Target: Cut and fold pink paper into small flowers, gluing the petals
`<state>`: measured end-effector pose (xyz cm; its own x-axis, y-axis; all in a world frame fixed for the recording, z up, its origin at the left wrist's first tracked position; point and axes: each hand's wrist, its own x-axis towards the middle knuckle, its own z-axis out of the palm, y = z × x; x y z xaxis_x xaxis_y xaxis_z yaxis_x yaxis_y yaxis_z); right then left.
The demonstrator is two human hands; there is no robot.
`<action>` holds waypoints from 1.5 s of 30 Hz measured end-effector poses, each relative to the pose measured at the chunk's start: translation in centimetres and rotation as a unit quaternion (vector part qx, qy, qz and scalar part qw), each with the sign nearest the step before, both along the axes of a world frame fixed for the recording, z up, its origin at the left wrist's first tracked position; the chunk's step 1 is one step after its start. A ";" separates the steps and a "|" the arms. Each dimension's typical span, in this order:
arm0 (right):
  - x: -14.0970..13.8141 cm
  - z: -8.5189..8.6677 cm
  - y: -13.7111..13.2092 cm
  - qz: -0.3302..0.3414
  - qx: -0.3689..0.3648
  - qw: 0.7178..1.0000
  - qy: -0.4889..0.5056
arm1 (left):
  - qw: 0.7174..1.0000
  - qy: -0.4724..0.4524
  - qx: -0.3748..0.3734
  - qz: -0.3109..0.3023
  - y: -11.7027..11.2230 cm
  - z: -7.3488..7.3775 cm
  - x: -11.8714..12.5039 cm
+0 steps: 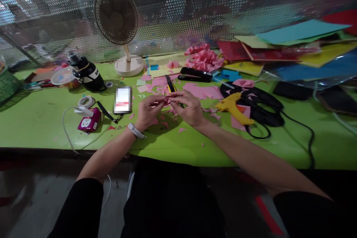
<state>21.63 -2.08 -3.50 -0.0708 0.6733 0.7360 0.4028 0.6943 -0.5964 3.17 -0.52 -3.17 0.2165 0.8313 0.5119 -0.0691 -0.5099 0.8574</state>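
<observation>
Over the middle of the green table (167, 148), my left hand (150, 109) and my right hand (188, 108) meet fingertip to fingertip. Both pinch a small piece of pink paper (167, 100), mostly covered by the fingers. Just behind the fingers lies a yellow and black utility knife (170, 84). Pink paper scraps (182, 130) are scattered around and under the hands. A larger pink sheet (205, 91) with cut edges lies beyond my right hand. To the right of that hand rests a yellow hot glue gun (235, 108).
A black stapler (195, 75) lies before a pile of folded pink paper (203, 57). Left are a phone (122, 99), a black bottle (88, 73) and a purple power adapter (89, 120). A fan (129, 66) stands behind; coloured sheets (304, 31) are stacked at right, by a black cable reel (264, 108).
</observation>
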 end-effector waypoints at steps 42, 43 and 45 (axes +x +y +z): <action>1.7 0.3 1.0 0.035 -0.101 0.992 0.074 | 0.988 -0.074 -0.128 -0.046 0.6 1.3 -1.0; 1.7 0.3 1.0 0.035 -0.099 0.992 0.073 | 0.988 -0.071 -0.130 -0.045 0.6 1.4 -1.0; 1.7 0.4 1.0 0.032 -0.099 0.992 0.071 | 0.988 -0.069 -0.132 -0.041 0.6 1.5 -1.0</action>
<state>23.35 -1.10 -3.15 -0.0232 0.8031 0.5954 0.2627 0.5796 -0.7714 2.18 0.05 -1.70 0.2316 0.9227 0.3082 -0.2265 -0.2570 0.9395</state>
